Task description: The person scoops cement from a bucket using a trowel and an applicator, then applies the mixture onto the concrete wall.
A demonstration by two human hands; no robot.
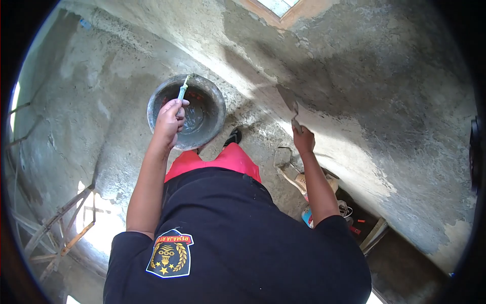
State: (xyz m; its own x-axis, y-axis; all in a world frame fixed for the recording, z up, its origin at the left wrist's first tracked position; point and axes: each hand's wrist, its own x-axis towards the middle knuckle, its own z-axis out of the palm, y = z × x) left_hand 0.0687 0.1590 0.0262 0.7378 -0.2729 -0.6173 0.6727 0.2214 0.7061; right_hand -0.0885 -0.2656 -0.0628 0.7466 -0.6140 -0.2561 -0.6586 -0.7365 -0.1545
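A round grey mortar tub (217, 124) stands on the floor (119, 76), its inside wall smeared and marked orange-red; what lies at its bottom is hard to tell. Above it, the left hand (171, 121) grips a green-handled tool (182, 92). The right hand (304, 139) holds a trowel (296, 124) by its handle near the rough wall (354, 96).

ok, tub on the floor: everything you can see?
The tub is round and open-topped, dark grey with a paler smeared rim; material unclear, perhaps rubber or plastic. Reddish patches show inside. It stands upright on the floor, in front of the person's legs. The left hand overlaps it in view; contact can't be told.
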